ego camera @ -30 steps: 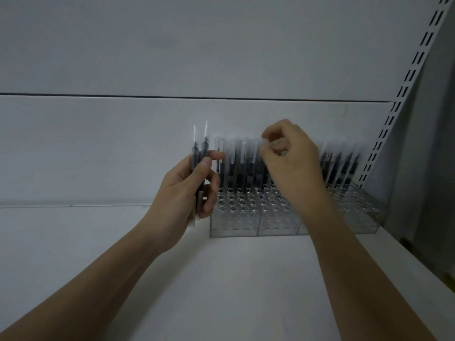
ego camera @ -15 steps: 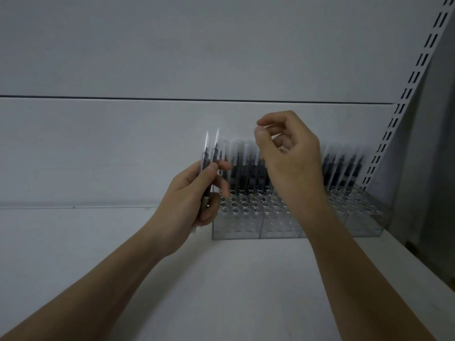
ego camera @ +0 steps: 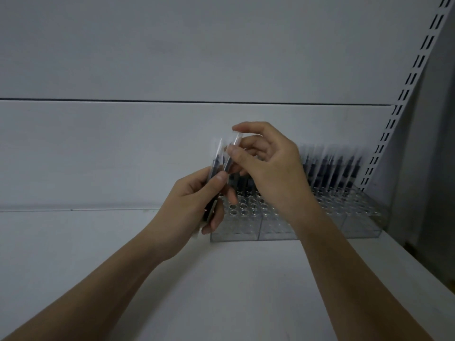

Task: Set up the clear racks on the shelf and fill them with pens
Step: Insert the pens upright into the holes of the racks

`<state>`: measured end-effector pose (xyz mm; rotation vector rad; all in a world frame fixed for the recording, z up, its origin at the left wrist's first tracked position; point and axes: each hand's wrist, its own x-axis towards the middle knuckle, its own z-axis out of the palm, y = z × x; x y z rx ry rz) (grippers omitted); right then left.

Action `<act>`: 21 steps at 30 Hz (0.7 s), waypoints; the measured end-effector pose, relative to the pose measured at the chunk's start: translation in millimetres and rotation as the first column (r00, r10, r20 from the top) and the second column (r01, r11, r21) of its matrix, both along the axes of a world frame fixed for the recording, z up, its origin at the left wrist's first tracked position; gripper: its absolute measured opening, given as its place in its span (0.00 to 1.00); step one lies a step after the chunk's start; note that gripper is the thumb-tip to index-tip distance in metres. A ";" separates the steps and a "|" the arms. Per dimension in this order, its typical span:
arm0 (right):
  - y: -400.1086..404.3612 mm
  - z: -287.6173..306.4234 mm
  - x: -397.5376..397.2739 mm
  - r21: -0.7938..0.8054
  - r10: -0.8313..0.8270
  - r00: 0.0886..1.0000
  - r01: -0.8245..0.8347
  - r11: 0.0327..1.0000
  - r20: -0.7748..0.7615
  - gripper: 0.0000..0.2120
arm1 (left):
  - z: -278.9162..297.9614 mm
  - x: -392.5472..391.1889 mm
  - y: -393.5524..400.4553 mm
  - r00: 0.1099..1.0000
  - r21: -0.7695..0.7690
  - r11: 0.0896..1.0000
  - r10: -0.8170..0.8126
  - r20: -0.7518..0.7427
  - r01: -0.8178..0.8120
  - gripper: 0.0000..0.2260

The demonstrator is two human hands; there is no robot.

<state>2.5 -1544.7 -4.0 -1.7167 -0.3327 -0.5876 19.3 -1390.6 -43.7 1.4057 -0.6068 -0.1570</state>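
Clear racks [ego camera: 278, 231] with many round holes stand side by side on the white shelf [ego camera: 221, 279] against the back wall. Dark pens with clear caps [ego camera: 330, 171] fill their back rows; the front holes are bare. My left hand [ego camera: 192, 203] grips a small bundle of pens [ego camera: 213, 168] upright, just left of the racks. My right hand [ego camera: 268, 163] pinches the clear cap end of one pen [ego camera: 232, 151] of that bundle between thumb and fingers. My right hand hides the middle of the racks.
A slotted white upright [ego camera: 403, 99] runs along the right side of the back panel. The shelf's right edge drops off at a dark gap [ego camera: 430, 242]. The back panel has a dark horizontal seam [ego camera: 123, 100].
My right hand has left the rack's back row, moved left and taken hold of one pen in the bundle. My left hand has shifted right toward the racks.
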 end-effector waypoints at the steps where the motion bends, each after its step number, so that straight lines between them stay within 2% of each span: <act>1: -0.6 1.3 -0.7 0.032 0.001 1.000 -0.001 0.999 0.004 0.12 | 0.3 -0.1 -0.1 1.000 -0.006 1.000 -0.003 -0.010 0.003 0.14; 4: -3.1 4.5 -2.5 0.131 0.030 1.000 -0.028 0.991 -0.010 0.11 | 0.3 -0.5 0.3 1.000 -0.001 1.000 -0.002 -0.024 0.002 0.14; 10: 0.2 3.8 -1.1 0.122 -0.009 1.000 0.009 0.992 0.001 0.13 | -0.3 1.0 0.8 0.999 -0.001 0.999 0.042 0.030 -0.042 0.10; 14: -0.2 4.2 -1.1 0.166 -0.039 0.999 0.037 0.985 0.007 0.13 | 0.5 -0.5 0.9 0.999 -0.013 1.000 0.028 0.016 -0.027 0.14; 18: -6.6 7.7 -0.3 0.337 -0.095 0.994 0.070 0.939 0.061 0.11 | 1.6 -0.3 0.9 0.998 -0.025 0.998 0.063 0.010 -0.062 0.13; 21: -18.8 12.9 -1.0 0.459 -0.203 0.973 0.131 0.879 0.112 0.11 | 2.0 1.4 3.2 0.991 0.000 0.991 0.134 0.015 -0.134 0.12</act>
